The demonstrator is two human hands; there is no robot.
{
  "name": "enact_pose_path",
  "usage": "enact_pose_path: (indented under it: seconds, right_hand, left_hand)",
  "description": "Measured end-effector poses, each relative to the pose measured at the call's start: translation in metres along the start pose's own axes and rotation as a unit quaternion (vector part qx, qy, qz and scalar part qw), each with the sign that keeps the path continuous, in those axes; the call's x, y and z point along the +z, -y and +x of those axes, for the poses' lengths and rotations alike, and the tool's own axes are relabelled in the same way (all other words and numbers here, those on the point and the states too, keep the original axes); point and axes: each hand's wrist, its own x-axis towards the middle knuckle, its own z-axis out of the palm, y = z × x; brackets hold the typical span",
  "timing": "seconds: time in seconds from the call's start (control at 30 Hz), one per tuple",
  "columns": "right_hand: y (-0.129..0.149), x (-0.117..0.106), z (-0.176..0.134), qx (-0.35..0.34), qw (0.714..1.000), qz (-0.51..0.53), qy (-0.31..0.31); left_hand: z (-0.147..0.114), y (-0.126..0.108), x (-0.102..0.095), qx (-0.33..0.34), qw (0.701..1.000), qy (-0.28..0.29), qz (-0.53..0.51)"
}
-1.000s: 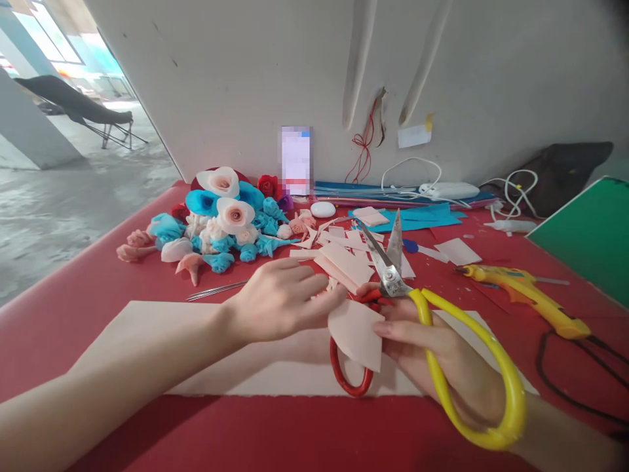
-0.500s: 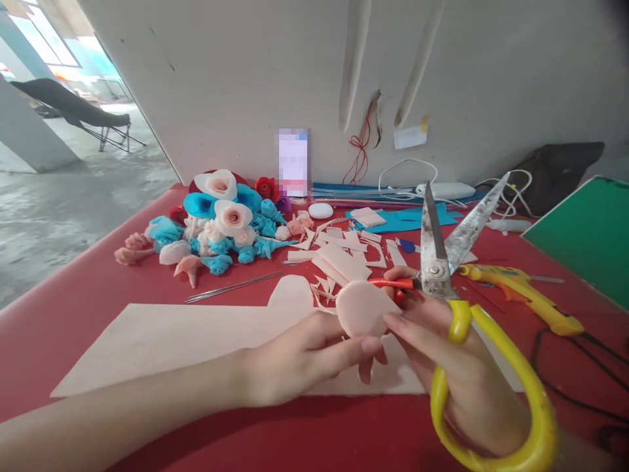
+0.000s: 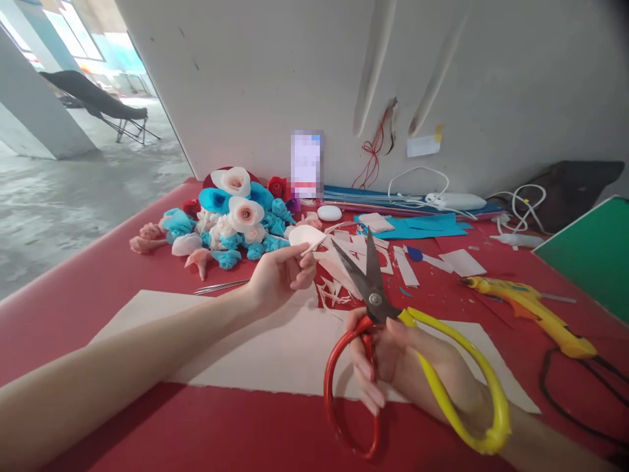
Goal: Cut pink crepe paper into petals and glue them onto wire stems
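Between the thumb and fingers of my left hand [image 3: 285, 269] is a pale pink petal-shaped paper piece [image 3: 305, 236], held up over the scraps. My right hand [image 3: 398, 357] grips a pair of scissors [image 3: 374, 299] with one red and one yellow handle. The blades are spread and point up and left, their tips close to the petal piece but apart from it. Under both hands lies a large pale pink paper sheet [image 3: 246, 354]. Pink paper scraps [image 3: 339, 292] are strewn just behind the scissors.
Blue, white, pink and red paper flowers [image 3: 246, 213] are heaped at the back left beside thin wires [image 3: 221, 286]. A yellow glue gun [image 3: 535, 314] with a black cord lies right. Blue paper [image 3: 427, 226], a white case [image 3: 329, 213] and a phone [image 3: 306, 164] are at the back.
My left hand has moved up and left with the petal piece, away from my right hand. The scissors have swung round in my right hand, with the blades now pointing up and left.
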Motion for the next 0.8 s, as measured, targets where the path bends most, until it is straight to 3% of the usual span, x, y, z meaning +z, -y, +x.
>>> enact_pose_path:
  seconds: [0.13,0.4,0.8]
  right_hand:
    - [-0.0033,-0.0019,0.0002,0.024,0.999,0.009,0.030]
    - [-0.0011,-0.0027,0.0010,0.027,0.999,0.029,0.026]
    - [0.0004,-0.0003,-0.0019,0.043,0.997,0.048,0.043]
  left_hand:
    - [0.0009,0.0031,-0.0053,-0.016,1.000,0.000,-0.023]
    - [0.0017,0.0057,-0.0086,-0.030,0.999,0.031,-0.028]
    - [-0.0028,0.0087,-0.0050,-0.060,0.991,0.102,0.058]
